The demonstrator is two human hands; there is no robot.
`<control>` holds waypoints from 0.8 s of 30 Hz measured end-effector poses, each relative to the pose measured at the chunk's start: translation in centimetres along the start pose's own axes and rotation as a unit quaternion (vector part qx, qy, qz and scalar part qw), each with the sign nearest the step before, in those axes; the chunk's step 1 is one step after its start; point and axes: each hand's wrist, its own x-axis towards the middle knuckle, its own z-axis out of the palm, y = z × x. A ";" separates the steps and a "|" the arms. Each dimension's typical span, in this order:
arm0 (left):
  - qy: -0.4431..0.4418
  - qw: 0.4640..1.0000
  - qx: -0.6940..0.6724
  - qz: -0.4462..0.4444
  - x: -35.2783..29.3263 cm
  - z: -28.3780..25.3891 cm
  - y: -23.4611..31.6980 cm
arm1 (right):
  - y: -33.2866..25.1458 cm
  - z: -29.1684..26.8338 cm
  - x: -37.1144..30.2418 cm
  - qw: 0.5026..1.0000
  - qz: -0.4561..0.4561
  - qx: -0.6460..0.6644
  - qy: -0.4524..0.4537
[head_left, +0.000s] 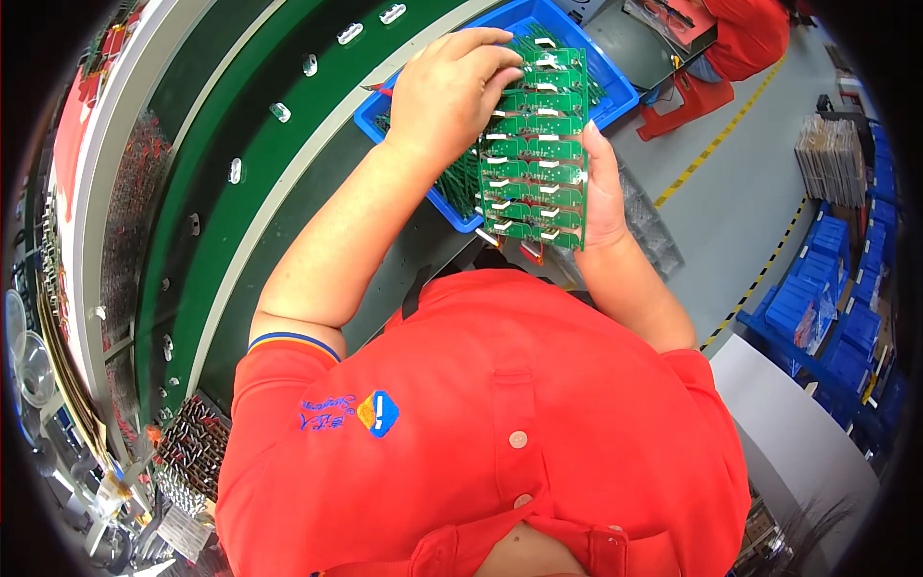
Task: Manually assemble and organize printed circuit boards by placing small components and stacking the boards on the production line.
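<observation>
A green circuit board panel (536, 159), made of joined rows of small boards with white parts, is held up in front of me, tilted. My right hand (602, 197) grips its right edge, with the thumb showing along the side and the other fingers hidden behind. Over the panel's upper left part, my left hand (447, 91) is closed, its bent fingertips pinching at the board edge. Behind and under the panel stands a blue plastic bin (615, 82), which holds many loose green boards (457, 183). A red piece (532, 252) shows below the panel's lower edge; its kind is unclear.
On my left a green conveyor belt (207, 125) curves past, carrying small whitish parts (310, 65) spaced apart. A rack of metal pieces (192, 442) stands at lower left. Blue bins (808, 288) line the right side. A person in red (750, 38) sits beyond the bin, near a red stool (683, 106).
</observation>
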 end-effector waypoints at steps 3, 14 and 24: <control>-0.024 1.000 -0.015 0.007 -0.4 -0.3 0.4 | 0.1 0.1 -0.2 1.000 0.000 -0.006 0.003; -0.033 0.999 -0.039 -0.002 -1.2 -0.6 1.4 | 0.2 0.3 -0.2 0.999 -0.003 0.031 0.030; -0.027 0.998 0.010 0.049 -2.3 -1.0 2.0 | 0.9 0.9 -0.9 0.999 -0.018 0.010 0.050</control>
